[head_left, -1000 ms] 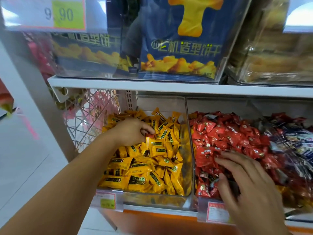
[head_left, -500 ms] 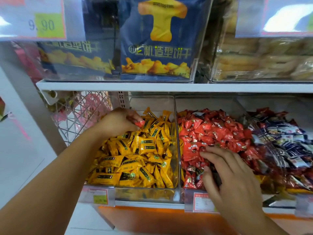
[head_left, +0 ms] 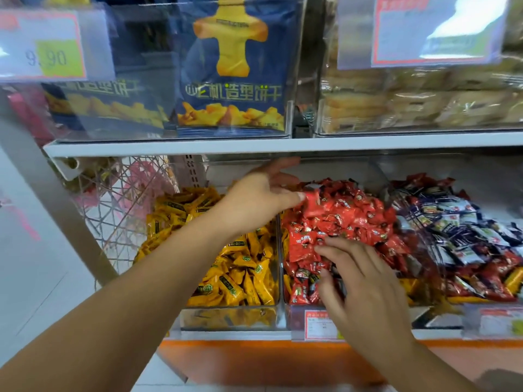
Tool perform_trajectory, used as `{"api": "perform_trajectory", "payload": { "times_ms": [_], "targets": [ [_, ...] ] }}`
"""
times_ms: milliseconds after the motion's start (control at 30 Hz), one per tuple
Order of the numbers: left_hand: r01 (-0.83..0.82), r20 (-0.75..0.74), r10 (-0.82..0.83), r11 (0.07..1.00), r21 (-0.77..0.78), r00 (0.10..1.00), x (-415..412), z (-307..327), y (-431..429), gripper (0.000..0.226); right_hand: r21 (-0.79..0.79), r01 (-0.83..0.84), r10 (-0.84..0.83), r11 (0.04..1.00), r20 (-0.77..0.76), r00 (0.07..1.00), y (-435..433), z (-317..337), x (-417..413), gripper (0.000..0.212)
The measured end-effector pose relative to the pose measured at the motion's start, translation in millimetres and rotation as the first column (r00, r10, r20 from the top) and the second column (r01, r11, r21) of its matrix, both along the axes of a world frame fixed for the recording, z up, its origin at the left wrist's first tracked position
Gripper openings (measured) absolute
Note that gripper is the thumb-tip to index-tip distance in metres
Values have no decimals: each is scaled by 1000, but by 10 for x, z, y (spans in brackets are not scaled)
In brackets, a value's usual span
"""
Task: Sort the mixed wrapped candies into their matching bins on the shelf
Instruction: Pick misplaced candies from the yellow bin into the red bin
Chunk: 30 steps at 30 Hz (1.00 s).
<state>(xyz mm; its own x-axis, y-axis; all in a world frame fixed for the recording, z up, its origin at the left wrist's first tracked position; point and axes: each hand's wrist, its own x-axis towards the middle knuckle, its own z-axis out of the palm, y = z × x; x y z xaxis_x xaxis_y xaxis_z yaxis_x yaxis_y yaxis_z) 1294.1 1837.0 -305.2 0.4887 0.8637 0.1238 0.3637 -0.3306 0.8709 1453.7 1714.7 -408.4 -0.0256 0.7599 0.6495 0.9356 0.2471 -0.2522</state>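
Three clear bins stand side by side on the lower shelf. The left bin [head_left: 226, 318] holds yellow wrapped candies [head_left: 240, 267]. The middle bin [head_left: 297, 321] is heaped with red wrapped candies [head_left: 353, 219]. The right bin holds mixed dark blue, white and red candies [head_left: 467, 230]. My left hand [head_left: 260, 196] reaches over the divider to the red heap with fingers spread, and a red candy [head_left: 312, 201] lies at its thumb tip. My right hand [head_left: 362, 281] rests with straight fingers on the red candies at the bin's front.
The white shelf board [head_left: 254, 145] hangs just above my left hand's fingers. Over it stand clear boxes with blue biscuit bags [head_left: 229, 80] and pale pastries [head_left: 418, 103]. A wire basket [head_left: 119, 210] sits left of the yellow bin. Price tags [head_left: 319, 325] line the front edge.
My left hand moved right from the yellow bin to the red heap with a pinched red candy, and its fingers have spread. My right hand stayed on the red candies.
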Motion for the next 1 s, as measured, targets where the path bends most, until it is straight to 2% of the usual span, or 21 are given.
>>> {"api": "perform_trajectory", "payload": {
  "times_ms": [133, 200, 267, 333, 400, 467, 533, 667, 767, 833, 900, 1000],
  "targets": [
    [-235, -108, 245, 967, 98, 964, -297, -1, 215, 23, -22, -6, 6, 1000, 6, 1000, -4, -12, 17, 34],
    [-172, -239, 165, 985, -10, 957, -420, -48, 217, 13, -23, -4, 5, 1000, 22, 1000, 6, -10, 11, 35],
    [4, -429, -42, 996, -87, 902, -393, -233, 144, 5, -19, -2, 3, 1000, 32, 1000, 19, -7, 2, 35],
    [125, -587, -111, 992, -17, 802, -327, -460, 98, 10, -16, 1, 0, 1000, 31, 1000, 29, -5, -6, 35],
    [181, -685, -102, 982, 44, 722, -320, -576, 116, 24, -16, 0, 1, 1000, 31, 1000, 34, -8, -8, 36],
    [243, -796, -93, 967, 70, 599, -379, -589, 168, 46, -15, -2, 3, 1000, 35, 999, 31, -13, -6, 36],
    [292, -853, -65, 951, 104, 518, -441, -564, 210, 53, -6, -2, 2, 1000, 38, 999, 28, -7, -3, 35],
    [252, -803, 78, 928, 275, 590, -558, -599, 275, 39, 20, -3, 2, 1000, 46, 999, 34, 10, -4, 35],
    [195, -785, 185, 912, 362, 591, -686, -599, 357, 34, 19, 2, -3, 1000, 50, 999, 33, 9, -12, 35],
    [163, -765, 175, 925, 343, 620, -726, -564, 379, 32, 12, 5, -6, 1000, 47, 999, 29, 8, -13, 35],
    [148, -712, 152, 928, 341, 686, -698, -516, 343, 26, 15, 6, -7, 1000, 40, 999, 28, 6, -18, 35],
    [210, -692, 51, 935, 287, 720, -541, -547, 215, 30, 15, 17, -17, 1000, 42, 999, 28, 11, -30, 35]
  ]
}}
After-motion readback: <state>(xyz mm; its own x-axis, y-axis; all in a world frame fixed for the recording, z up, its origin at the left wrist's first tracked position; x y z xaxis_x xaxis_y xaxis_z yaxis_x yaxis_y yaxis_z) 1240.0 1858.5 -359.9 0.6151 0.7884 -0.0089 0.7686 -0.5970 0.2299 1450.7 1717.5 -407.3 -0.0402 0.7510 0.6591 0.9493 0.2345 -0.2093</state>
